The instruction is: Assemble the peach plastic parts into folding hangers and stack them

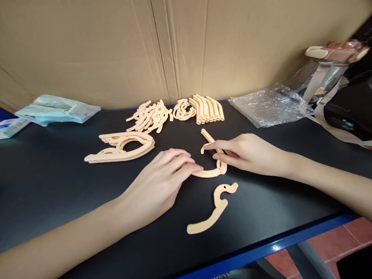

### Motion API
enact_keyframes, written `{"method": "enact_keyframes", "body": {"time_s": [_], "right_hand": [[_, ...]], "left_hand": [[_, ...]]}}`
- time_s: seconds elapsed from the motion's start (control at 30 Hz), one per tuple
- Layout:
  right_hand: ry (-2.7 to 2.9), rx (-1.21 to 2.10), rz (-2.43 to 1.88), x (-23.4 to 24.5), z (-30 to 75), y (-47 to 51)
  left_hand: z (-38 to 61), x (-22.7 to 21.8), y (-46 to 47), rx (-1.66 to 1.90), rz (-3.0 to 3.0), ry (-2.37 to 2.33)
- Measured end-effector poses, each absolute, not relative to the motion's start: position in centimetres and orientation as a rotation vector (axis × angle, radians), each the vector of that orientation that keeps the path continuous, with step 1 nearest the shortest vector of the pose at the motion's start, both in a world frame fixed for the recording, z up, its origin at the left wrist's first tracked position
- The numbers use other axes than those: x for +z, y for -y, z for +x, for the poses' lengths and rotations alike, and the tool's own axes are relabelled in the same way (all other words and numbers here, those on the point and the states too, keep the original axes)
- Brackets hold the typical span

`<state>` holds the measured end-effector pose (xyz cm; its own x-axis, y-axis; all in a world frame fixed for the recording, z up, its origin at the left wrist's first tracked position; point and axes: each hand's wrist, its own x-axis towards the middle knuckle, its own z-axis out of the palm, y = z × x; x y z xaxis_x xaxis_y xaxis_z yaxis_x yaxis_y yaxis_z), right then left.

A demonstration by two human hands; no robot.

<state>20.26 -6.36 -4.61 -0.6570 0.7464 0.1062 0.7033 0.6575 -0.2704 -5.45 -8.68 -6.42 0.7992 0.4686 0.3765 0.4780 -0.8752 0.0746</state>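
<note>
Both hands are on a beige folding clothes hanger (207,174) lying on the black tabletop. My left hand (162,182) has its fingers closed over the near curved arm, hiding that arm's left end. From the right, my right hand (247,155) pinches around the hanger's far side, with the index fingertip at a small hook-shaped piece (202,149). Closer to me lies a separate joined piece (207,221), a curved arm with a hook-like end. A stack of folded hangers (130,155) rests beyond my left hand.
Toward the back are a heap of loose hanger parts (149,118), ring-like hook pieces (183,110) and a row of curved arms (207,109). Plastic wrap (263,106) and a strapped bottle (328,77) stand right; a pale blue packet (58,110) lies left. A cardboard wall (101,50) closes the back.
</note>
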Motion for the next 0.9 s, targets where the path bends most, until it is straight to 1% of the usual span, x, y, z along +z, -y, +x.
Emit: {"method": "enact_keyframes", "body": {"time_s": [0.1, 0.17, 0.4, 0.5, 0.63, 0.9], "right_hand": [[2.76, 0.295, -1.009, -4.74, 20.22, 6.48], [2.754, 0.276, -0.973, -4.85, 20.1, 6.69], [2.562, 0.129, -1.159, -5.0, 20.0, 7.05], [2.571, 0.163, -1.161, -5.06, 20.05, 6.91], [2.605, 0.274, -0.971, -5.26, 19.99, 6.7], [2.682, 0.326, -0.696, -5.23, 20.08, 6.71]], "left_hand": [[-5.47, -6.36, 8.69, -0.615, -2.856, 0.854], [-5.52, -6.39, 8.75, -0.64, -2.796, 0.945], [-5.44, -6.65, 8.76, -0.636, -2.804, 1.051], [-5.28, -6.5, 8.7, -0.643, -2.828, 1.069], [-5.19, -6.17, 8.75, -0.639, -2.872, 1.074], [-5.27, -6.0, 8.77, -0.606, -2.992, 1.126]]}}
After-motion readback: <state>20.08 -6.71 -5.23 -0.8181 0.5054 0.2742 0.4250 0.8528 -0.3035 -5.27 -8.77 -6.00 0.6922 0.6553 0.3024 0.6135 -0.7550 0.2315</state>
